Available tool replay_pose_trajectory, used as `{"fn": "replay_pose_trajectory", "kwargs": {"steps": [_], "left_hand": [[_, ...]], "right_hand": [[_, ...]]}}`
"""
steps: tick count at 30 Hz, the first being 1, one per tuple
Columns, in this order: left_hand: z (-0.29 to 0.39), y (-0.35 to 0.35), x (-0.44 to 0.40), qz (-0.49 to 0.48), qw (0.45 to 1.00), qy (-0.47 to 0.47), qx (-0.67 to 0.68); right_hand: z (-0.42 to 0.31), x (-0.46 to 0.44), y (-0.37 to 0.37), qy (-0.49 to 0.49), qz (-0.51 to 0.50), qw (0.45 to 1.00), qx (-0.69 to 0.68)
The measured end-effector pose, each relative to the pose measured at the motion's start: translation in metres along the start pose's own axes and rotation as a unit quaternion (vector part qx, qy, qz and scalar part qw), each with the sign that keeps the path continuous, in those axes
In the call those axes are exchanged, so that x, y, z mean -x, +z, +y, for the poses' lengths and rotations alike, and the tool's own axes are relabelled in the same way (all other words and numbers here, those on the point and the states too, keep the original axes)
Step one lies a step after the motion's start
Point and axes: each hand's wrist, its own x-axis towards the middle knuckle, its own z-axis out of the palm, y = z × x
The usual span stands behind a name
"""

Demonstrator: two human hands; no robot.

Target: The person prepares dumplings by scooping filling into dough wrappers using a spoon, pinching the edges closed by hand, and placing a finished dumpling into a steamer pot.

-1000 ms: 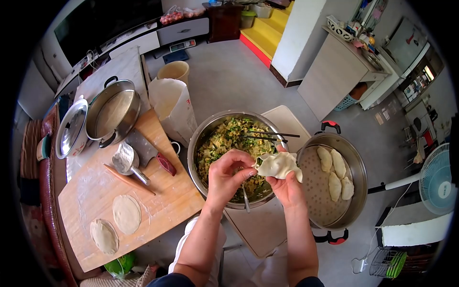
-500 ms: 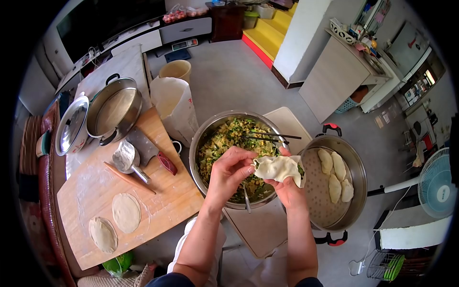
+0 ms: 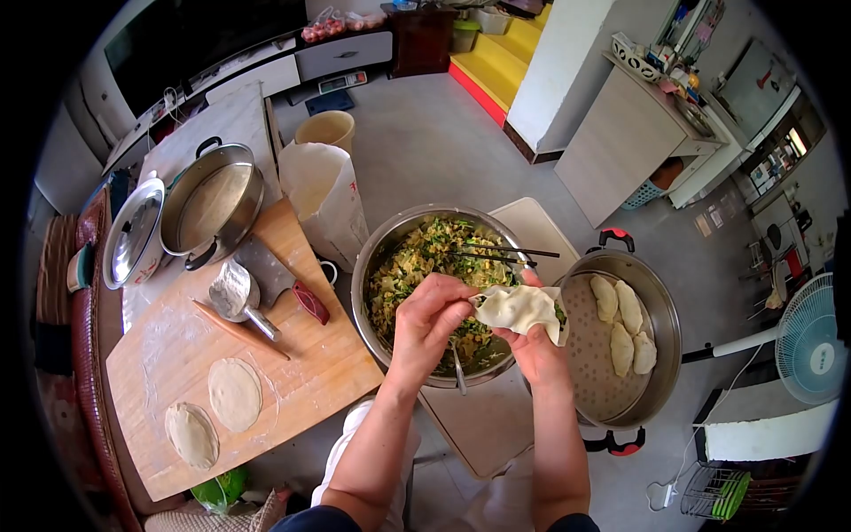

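Between my hands is a dumpling [image 3: 519,308], its wrapper folded over and some green filling showing at the right end. My left hand [image 3: 428,317] pinches the dumpling's left edge. My right hand [image 3: 534,348] supports it from below, thumb in front and fingers behind. Under both hands stands a metal bowl [image 3: 362,306] of chopped green and yellow filling [image 3: 417,257]. Black chopsticks [image 3: 505,254] and a spoon handle [image 3: 459,368] rest in that bowl. To the right, several shaped dumplings [image 3: 621,321] lie in a steamer pot [image 3: 660,390].
On the left, a wooden board [image 3: 301,381] carries round dough wrappers [image 3: 235,395], a rolling pin [image 3: 239,328], a metal scoop [image 3: 235,293] and a cleaver [image 3: 266,266]. Behind it are a pan [image 3: 253,191] and a lid [image 3: 133,235]. A fan [image 3: 807,355] stands far right.
My left fingers have shifted slightly at the dumpling's left end, covering more of its edge. The dumpling has moved very slightly to the right; the rest looks unchanged.
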Motion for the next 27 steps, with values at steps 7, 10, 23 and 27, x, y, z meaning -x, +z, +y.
{"fn": "replay_pose_trajectory", "kwargs": {"steps": [7,10,23,27], "left_hand": [[-0.008,0.001,0.003,0.012,0.999,-0.027,0.045],[-0.008,0.004,0.003,0.03,0.999,-0.011,0.037],[-0.005,0.002,0.002,0.033,0.998,-0.011,0.043],[-0.011,0.003,0.003,0.037,0.997,-0.006,0.06]], "right_hand": [[0.0,0.0,0.002,-0.005,-0.008,1.0,0.009],[0.0,0.0,0.003,-0.008,-0.008,1.0,0.013],[-0.002,0.0,0.007,-0.009,0.014,0.999,0.037],[-0.002,0.0,0.01,-0.01,-0.001,0.999,0.035]]}}
